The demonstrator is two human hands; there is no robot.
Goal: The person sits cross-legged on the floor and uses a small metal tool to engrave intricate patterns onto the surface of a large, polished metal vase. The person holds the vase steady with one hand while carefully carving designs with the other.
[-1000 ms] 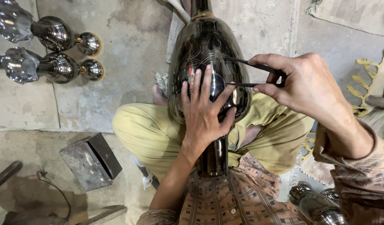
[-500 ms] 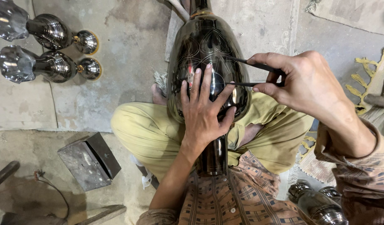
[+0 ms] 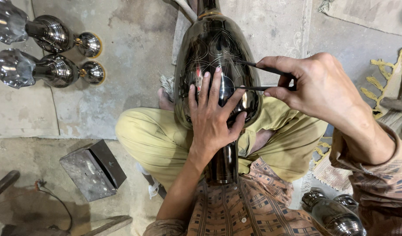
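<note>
A large dark polished metal vase (image 3: 212, 48) lies across my lap, its body scored with fine curved lines. My left hand (image 3: 214, 116) lies flat on the vase's belly with fingers spread, steadying it. My right hand (image 3: 316, 87) pinches a thin two-legged metal divider (image 3: 257, 76), whose points rest on the vase surface just above my left fingertips. The vase's narrow neck (image 3: 222, 164) runs down toward my chest, partly hidden by my left wrist.
Two shiny metal vases (image 3: 48, 30) (image 3: 52, 70) lie on the concrete floor at the upper left. A dark metal box (image 3: 94, 170) sits at lower left. More shiny vessels (image 3: 336, 214) are at lower right. A pale mat (image 3: 275, 26) lies beyond the vase.
My hands and the divider stay almost where they were on the vase; only the view has shifted slightly.
</note>
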